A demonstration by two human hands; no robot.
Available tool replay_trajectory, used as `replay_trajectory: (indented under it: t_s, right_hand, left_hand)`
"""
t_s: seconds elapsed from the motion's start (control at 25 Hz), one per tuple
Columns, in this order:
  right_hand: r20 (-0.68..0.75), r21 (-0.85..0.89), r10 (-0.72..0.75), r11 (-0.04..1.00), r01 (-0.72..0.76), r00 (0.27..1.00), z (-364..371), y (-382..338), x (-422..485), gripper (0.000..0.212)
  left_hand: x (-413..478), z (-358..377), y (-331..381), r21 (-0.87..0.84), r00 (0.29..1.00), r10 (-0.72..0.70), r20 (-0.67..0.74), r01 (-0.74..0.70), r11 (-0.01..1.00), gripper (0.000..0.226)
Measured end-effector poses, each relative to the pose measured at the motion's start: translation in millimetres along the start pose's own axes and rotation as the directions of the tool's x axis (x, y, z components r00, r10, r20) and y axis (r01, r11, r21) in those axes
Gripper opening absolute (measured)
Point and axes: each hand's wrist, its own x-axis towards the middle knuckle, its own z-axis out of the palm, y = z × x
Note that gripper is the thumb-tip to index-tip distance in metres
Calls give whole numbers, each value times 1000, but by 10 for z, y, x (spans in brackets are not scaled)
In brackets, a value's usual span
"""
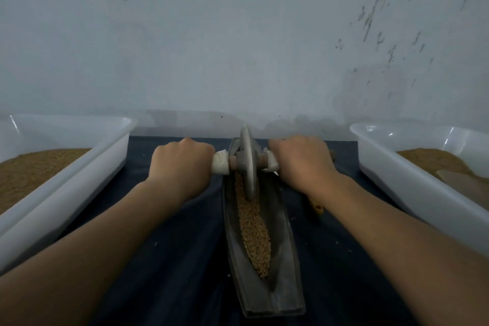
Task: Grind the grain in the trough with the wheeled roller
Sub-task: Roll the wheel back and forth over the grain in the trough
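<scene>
Both hands, left hand [182, 164] and right hand [301, 160], are gripping the cloth-wrapped axle of the grey metal wheeled roller [248, 163], standing in tan grain [252, 225] at centre frame inside the long dark boat-shaped trough [284, 267]

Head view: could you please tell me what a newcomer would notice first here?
The wheeled roller stands upright at the far end of the trough, centre frame, the left hand and right hand gripping its handle either side. Grain lies along it, between a left tub and a right tub.

A plain hand-milling workshop, by the look of it: a bare, scuffed pale wall [238, 34] behind a cloth-covered desk [172, 272]. The white plastic left tub [79, 180] and right tub [397, 180] hold brown meal [31, 172] at its side edges, with a metal trough [283, 259] between them.
</scene>
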Motion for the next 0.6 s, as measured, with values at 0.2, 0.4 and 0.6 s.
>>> replay_trajectory:
  t_s: [0.2,0.4,0.6]
  right_hand:
    - [34,272,-110,957,97,993,-148,186,-488,34]
    - [26,311,158,937,-158,987,-148,215,-605,24]
    - [-40,384,212,905,-181,976,-62,132,-678,33]
  left_hand:
    - [-225,-199,15,-37,991,-63,117,68,997,39]
    - [-371,-196,-34,-143,989,-111,96,124,982,41]
    - [-421,-145,-78,-109,993,-115,-12,113,988,32]
